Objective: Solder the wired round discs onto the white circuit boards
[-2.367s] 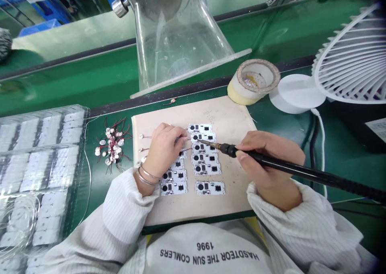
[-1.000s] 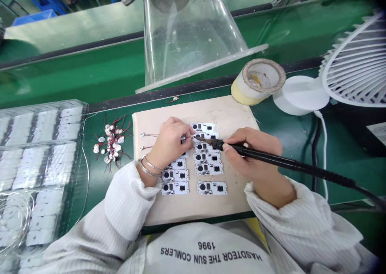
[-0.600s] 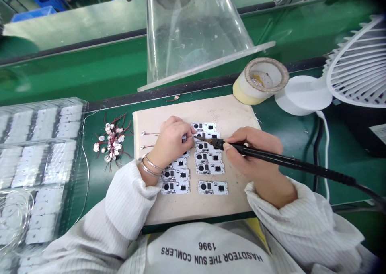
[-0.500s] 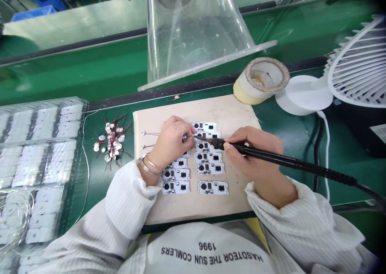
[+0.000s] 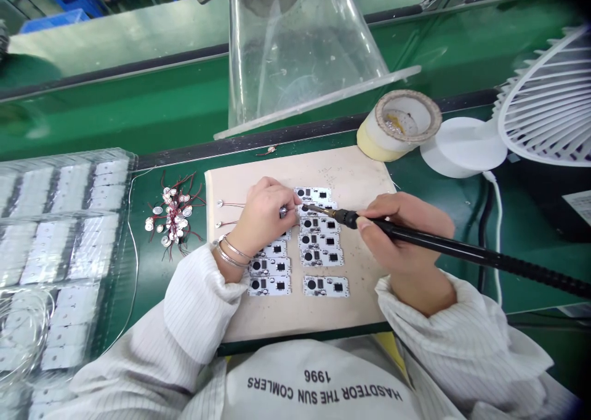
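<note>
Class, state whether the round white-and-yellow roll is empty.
Not empty: the roll has silvery and yellowish scraps visible inside its hollow.

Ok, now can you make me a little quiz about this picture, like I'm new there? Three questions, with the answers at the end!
1. What is the right hand holding?
A) a paintbrush
B) a soldering iron
C) a spoon

2. True or false: the big pile of discs lies on the paper.

3. Fill in the word: beside the tape, on its right as we look, stands a white ____.

Key:
1. B
2. False: the pile lies on the green table, left of the paper.
3. fan
</note>
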Action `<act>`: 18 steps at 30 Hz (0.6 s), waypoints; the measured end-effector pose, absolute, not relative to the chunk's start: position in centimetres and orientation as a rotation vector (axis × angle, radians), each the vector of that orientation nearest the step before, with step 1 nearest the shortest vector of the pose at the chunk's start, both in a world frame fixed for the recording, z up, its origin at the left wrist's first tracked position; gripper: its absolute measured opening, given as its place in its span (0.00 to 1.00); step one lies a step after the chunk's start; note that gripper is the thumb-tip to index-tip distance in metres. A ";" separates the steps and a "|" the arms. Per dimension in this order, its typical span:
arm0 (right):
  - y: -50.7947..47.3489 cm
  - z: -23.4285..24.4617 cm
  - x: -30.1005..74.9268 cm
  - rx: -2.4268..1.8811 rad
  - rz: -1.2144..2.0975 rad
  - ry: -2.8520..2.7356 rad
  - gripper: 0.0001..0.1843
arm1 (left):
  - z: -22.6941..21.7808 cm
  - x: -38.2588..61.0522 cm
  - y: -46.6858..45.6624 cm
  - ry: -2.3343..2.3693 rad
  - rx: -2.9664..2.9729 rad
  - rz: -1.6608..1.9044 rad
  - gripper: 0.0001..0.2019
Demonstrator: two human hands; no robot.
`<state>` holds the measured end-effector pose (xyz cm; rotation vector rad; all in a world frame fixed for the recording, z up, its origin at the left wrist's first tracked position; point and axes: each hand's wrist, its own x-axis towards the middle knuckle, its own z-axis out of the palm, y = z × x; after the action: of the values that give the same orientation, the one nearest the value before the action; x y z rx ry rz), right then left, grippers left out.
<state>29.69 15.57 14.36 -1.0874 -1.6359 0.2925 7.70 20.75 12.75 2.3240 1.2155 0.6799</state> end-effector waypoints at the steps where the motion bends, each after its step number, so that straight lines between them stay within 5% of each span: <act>1: 15.6 14.3 29.7 -1.091 0.282 -1.628 0.04 | 12.6 7.7 20.8 1.213 2.337 0.675 0.08; 7: 15.4 13.7 30.3 -1.054 0.239 -1.566 0.05 | 13.8 7.4 19.8 1.259 2.503 0.625 0.01; 11: 15.2 13.3 30.7 -0.999 0.251 -1.530 0.08 | 16.0 4.7 18.3 1.389 2.584 0.606 0.06; 18: 15.7 12.6 31.3 -0.943 0.185 -1.506 0.12 | 16.4 -7.3 19.2 2.319 2.092 0.554 0.06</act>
<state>31.33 15.73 12.58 -0.9431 -1.5056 0.1852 -7.35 19.19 16.38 2.0924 2.3195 0.5540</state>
